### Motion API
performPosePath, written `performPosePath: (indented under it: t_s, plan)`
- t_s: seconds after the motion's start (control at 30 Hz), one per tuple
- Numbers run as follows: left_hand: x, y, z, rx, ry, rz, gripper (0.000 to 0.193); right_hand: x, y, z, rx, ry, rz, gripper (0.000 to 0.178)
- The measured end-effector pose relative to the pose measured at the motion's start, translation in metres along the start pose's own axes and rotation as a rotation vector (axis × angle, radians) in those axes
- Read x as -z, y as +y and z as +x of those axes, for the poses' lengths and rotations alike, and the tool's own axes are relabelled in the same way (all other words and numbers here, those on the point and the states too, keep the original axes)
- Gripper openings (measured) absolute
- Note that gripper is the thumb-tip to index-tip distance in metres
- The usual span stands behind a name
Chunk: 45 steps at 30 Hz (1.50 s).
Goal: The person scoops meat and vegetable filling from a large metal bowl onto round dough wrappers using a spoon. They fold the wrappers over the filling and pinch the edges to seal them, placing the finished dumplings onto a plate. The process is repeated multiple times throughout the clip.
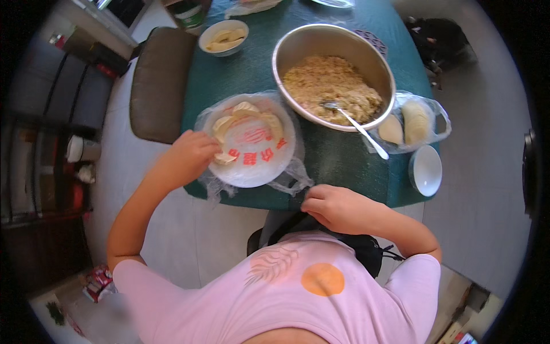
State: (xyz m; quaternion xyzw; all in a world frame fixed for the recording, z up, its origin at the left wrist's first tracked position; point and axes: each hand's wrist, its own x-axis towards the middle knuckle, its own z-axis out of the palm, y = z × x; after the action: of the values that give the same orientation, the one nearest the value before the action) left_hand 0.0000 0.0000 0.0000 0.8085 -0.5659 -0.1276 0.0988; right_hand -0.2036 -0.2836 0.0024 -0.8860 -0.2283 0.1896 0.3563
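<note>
A white plate (252,176) wrapped in clear plastic, with red print, lies near the table's front left. Several pale folded dumplings (246,109) are arranged in an arc along its rim. My left hand (193,152) reaches over the plate's left side, fingers pinched at a dumpling (225,158) lying low on the left. At the table's front edge is my right hand (332,207), its fingers curled in; anything inside them is hidden. Beyond the plate stands a large steel bowl (279,69) of minced filling (326,86). A metal spoon (361,129) rests in it, handle over the rim.
To the right of the steel bowl, a plastic bag (440,123) holds round dough wrappers (416,121). A small white bowl (425,171) sits at the table's right edge. Far left is a bowl (224,38) with pale pieces. A brown chair (162,83) stands left of the green-covered table (326,166).
</note>
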Motion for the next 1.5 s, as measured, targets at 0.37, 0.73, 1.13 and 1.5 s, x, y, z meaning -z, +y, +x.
performPosePath:
  t_s: [0.37,0.73,1.13,1.5]
  plan:
    - [-0.006,0.041,0.021,-0.047,-0.027,0.132,0.022,0.079,0.123,-0.099,-0.599,0.63,-0.23,0.008]
    - [-0.006,0.117,0.035,-0.185,-0.021,-0.13,0.018,0.102,0.194,-0.062,-0.531,0.374,-0.534,0.017]
    - [-0.048,0.177,0.121,-0.216,-0.074,-0.836,0.014,0.099,0.185,-0.088,-0.181,0.552,-0.654,0.006]
    - [-0.146,0.207,0.269,0.132,0.409,-1.376,0.053,0.088,0.171,-0.11,-0.23,0.392,-0.404,0.01]
